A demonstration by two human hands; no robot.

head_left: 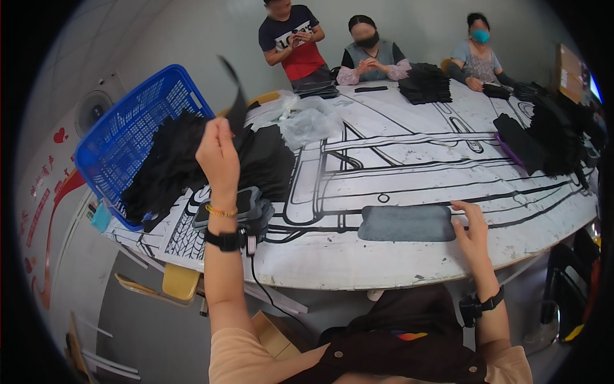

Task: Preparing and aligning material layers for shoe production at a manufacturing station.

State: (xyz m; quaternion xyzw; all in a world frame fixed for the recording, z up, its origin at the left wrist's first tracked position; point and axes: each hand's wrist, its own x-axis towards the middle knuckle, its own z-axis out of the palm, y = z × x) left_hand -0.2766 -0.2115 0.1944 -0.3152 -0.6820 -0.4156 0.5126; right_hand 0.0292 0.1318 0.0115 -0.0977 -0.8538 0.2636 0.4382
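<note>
1. your left hand (219,150) is up over the left side of the table (358,261), thumb and fingers pinched together on a thin black piece (239,105) that curves upward from your grip, off the tabletop.
2. your right hand (472,232) is at the right end of a grey panel (407,223), its fingers loosely bent and spread from the thumb, not closed round anything; you can't tell from this view how firmly they touch.
3. the grey panel lies flat in front of you near the table's near edge, its long side running left to right.
4. as a judgement, you look partway along: one panel is laid out flat, while the black piece is in the air, apart from it.
5. plenty seems left: a big black heap (166,153) spills from the tipped blue basket (184,78), with a black stack (274,160) just beside it.
6. below your left wrist sits a small grey-and-black pile (261,214); it may be finished work, but you can't tell from here.
7. across the table, another tall dark stack (425,84) stands near a seated co-worker (374,61).
</note>
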